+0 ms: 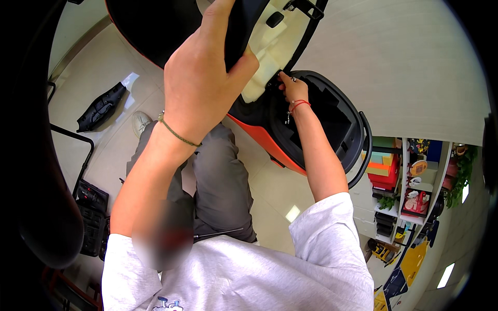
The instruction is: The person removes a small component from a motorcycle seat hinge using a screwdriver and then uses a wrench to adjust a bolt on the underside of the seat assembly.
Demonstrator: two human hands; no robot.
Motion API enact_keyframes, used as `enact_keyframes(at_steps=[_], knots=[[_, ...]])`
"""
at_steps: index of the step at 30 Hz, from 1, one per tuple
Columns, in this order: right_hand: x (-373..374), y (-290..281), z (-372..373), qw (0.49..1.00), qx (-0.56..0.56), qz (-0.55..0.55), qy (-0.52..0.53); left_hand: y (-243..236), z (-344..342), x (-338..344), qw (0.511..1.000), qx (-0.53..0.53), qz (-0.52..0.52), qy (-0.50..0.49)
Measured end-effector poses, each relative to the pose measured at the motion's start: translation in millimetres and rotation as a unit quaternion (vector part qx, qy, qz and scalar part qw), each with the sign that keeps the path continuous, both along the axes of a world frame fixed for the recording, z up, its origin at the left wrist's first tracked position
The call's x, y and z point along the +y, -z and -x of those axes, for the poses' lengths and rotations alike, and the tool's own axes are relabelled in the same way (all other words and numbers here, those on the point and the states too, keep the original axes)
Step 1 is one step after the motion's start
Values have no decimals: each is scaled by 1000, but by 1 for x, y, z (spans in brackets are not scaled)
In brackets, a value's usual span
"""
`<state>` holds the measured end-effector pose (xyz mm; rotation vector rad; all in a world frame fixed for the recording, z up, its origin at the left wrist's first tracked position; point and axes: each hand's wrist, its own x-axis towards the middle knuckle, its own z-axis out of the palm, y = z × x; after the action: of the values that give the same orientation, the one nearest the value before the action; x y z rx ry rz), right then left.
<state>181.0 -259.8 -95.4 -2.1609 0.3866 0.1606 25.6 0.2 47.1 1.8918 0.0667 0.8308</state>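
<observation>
So your left hand [205,78] is gripping the raised black lid [244,26] at the far middle, while your right hand [295,90] is curling where it's meeting the orange-sided tub [280,150] on the right; can't tell what those fingers are pinching, tbh.

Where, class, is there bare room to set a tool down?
Bare floor lies between the orange body and gray trousers, and between the trousers, black panel and black case. Crowded: around that case, and where the right hand reaches beside the raised seat.
</observation>
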Motion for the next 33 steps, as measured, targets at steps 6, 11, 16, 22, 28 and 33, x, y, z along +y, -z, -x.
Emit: enact_keyframes(at_steps=[6,11,16,22,28,33], knots=[[-1,7,-2,999,-41,-14,10,-3,-1,-5,1000,-10,-2,-1],[7,2,8,998,-51,43,13,1,-1,-3,1000,-15,3,2],[2,6,2,999,-24,-15,31,0,-1,-5,1000,-28,2,8],[5,8,5,997,-69,-27,25,-1,1,-4,1000,-6,-2,10],[0,11,-1,999,-46,17,23,-9,3,-11,999,-4,-28,-25],[6,7,4,997,-66,36,11,-5,2,-7,1000,-22,-16,-11]])
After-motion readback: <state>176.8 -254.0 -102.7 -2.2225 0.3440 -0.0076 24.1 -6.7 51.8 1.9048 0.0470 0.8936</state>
